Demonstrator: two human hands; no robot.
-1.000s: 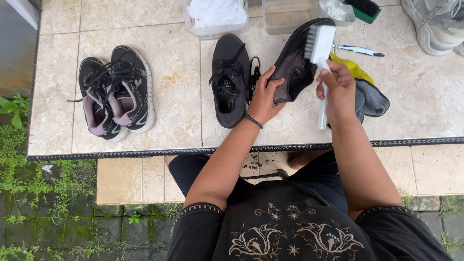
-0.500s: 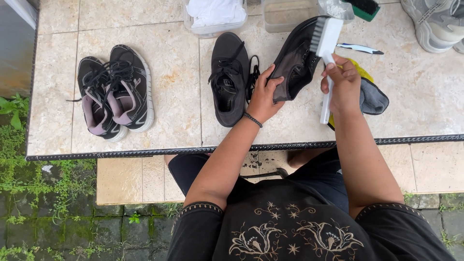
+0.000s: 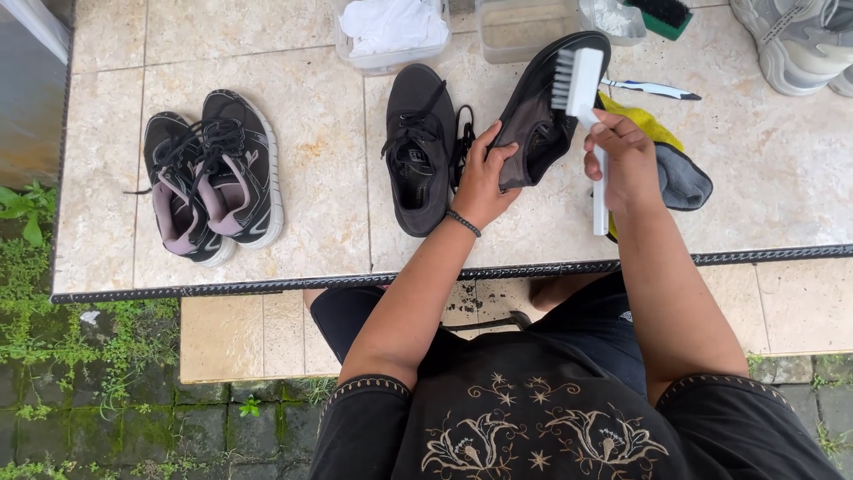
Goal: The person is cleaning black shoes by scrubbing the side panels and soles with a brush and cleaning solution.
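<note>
The left hand (image 3: 484,173) grips a tilted black sneaker (image 3: 542,111) above the tiled counter (image 3: 311,160); the right hand (image 3: 622,156) holds a white scrub brush (image 3: 582,89), bristles against the shoe's side. Its mate (image 3: 419,147) lies at 9 o'clock (laces loose), a yellow cloth (image 3: 653,129) at 3 o'clock.

Beige marbled tile tabletop (image 3: 293,53), black shoe (image 3: 418,147) flat on it, dark grey-black shoe (image 3: 533,116) beside that, white brush (image 3: 582,98), yellow cloth (image 3: 644,124) over grey cloth (image 3: 684,182), black pair with mauve lining and white soles (image 3: 213,182) left of the black shoe, black embroidered top (image 3: 533,418)
</note>
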